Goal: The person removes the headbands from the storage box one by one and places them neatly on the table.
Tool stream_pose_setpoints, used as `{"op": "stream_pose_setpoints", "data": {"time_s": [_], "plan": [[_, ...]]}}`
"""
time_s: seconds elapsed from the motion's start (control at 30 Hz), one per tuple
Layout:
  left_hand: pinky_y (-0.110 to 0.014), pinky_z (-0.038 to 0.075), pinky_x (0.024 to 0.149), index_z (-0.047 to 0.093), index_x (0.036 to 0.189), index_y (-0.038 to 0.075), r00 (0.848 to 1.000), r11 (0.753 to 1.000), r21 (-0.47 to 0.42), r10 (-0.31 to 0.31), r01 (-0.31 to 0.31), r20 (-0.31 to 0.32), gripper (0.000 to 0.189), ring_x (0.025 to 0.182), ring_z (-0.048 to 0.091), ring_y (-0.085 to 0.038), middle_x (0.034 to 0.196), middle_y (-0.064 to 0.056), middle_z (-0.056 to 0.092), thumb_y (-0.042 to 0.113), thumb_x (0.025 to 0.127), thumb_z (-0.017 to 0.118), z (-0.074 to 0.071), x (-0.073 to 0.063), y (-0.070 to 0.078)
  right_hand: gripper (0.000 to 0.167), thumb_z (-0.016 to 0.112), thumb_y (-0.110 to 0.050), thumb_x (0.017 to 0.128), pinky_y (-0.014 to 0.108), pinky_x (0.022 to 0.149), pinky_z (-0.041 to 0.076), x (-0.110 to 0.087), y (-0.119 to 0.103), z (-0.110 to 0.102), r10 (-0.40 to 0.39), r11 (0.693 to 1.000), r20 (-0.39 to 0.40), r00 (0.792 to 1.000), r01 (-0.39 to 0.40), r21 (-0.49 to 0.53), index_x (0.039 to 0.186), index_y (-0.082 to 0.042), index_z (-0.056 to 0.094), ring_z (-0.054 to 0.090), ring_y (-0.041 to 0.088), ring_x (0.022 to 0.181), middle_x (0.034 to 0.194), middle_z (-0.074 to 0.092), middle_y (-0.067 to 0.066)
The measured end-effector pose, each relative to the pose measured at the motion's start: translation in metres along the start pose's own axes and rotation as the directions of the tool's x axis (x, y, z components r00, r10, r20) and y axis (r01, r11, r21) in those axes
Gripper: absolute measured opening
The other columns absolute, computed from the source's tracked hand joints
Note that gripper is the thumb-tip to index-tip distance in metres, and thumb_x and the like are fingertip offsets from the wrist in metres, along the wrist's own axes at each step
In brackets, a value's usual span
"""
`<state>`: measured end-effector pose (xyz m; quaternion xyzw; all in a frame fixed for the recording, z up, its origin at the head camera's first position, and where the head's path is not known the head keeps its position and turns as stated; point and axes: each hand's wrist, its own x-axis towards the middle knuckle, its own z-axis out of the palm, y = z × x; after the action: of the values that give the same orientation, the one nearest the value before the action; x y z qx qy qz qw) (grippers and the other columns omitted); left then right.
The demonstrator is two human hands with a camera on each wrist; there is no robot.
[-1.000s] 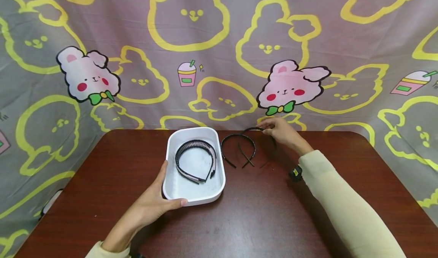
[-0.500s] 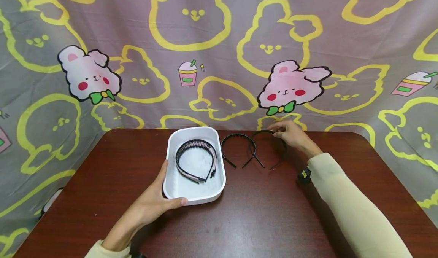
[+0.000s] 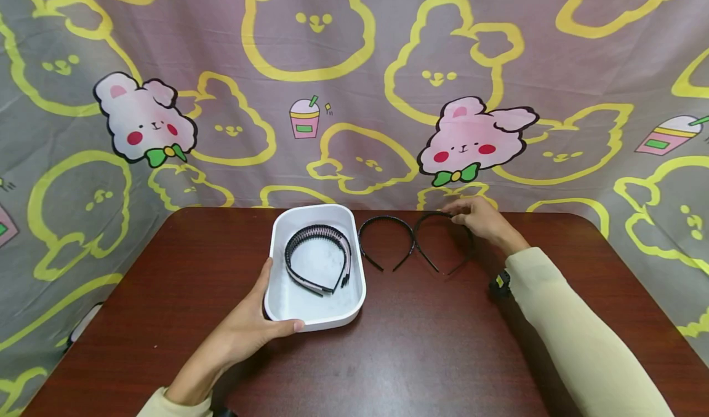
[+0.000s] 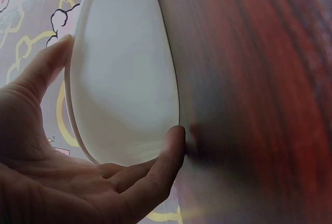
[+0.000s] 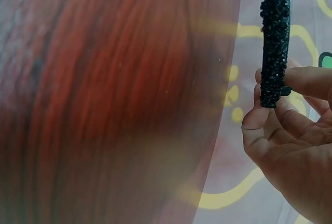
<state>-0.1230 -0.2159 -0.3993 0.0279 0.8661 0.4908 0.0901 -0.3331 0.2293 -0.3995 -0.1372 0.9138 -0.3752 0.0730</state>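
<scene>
My left hand [image 3: 246, 328] grips the near left side of a white plastic bin [image 3: 332, 325], thumb over its front rim. Inside the bin lie several overlapping headbands [image 3: 316, 232], black and pale pink, one with a toothed comb edge. Just right of the bin, a thin black headband [image 3: 382, 219] lies on the table. Beside it is another black headband [image 3: 425, 258], with my right hand [image 3: 482, 220] pinching its upper curve. In the right wrist view this held headband shows rough, glittery black beading between the thumb and fingers.
A dark reddish-brown wooden table [image 3: 388, 361] bears everything. Behind it hangs a pinkish-grey cloth [image 3: 354, 85] printed with yellow outlines and rabbit faces, close to the table's back edge. A white object [image 3: 85, 328] shows partly past the left edge.
My right hand has moved rightward with the held headband, which now sits beside the thin headband rather than overlapping it. The left hand and bin stay put.
</scene>
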Motion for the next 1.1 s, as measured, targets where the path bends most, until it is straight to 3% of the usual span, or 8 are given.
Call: {"op": "stream_pose_setpoints", "data": {"time_s": [0.33, 0.93, 1.1], "plan": [[-0.059, 0.02, 0.124, -0.008, 0.169, 0.015, 1.0, 1.0, 0.009, -0.019, 0.019, 0.006, 0.138, 0.155, 0.027, -0.039, 0.175, -0.019, 0.012, 0.032, 0.077, 0.093, -0.001, 0.0, 0.001, 0.029, 0.059, 0.003, 0.1, 0.029, 0.08, 0.049, 0.002, 0.006, -0.001, 0.005, 1.0, -0.004, 1.0, -0.005, -0.019, 0.127, 0.004, 0.072, 0.063, 0.036, 0.112, 0.128, 0.066, 0.029], [-0.059, 0.019, 0.124, -0.007, 0.169, 0.013, 1.0, 1.0, -0.018, -0.003, 0.003, 0.006, 0.137, 0.156, 0.025, -0.039, 0.176, -0.018, 0.01, 0.029, 0.077, 0.093, 0.0, 0.0, 0.0, 0.028, 0.058, 0.004, 0.099, 0.031, 0.082, 0.049, 0.008, 0.011, 0.002, 0.004, 0.999, 0.004, 1.0, -0.004, -0.044, 0.123, 0.006, 0.073, 0.06, 0.035, 0.109, 0.12, 0.066, 0.026], [-0.059, 0.015, 0.126, -0.009, 0.169, 0.015, 0.999, 0.999, 0.002, -0.035, 0.035, 0.013, 0.137, 0.158, 0.019, -0.039, 0.176, -0.018, 0.008, 0.032, 0.078, 0.092, -0.001, 0.0, 0.001, 0.028, 0.059, 0.005, 0.099, 0.032, 0.08, 0.048, 0.01, 0.012, 0.004, 0.005, 0.999, -0.004, 1.0, -0.005, -0.043, 0.122, 0.005, 0.074, 0.058, 0.032, 0.105, 0.118, 0.067, 0.025]]}}
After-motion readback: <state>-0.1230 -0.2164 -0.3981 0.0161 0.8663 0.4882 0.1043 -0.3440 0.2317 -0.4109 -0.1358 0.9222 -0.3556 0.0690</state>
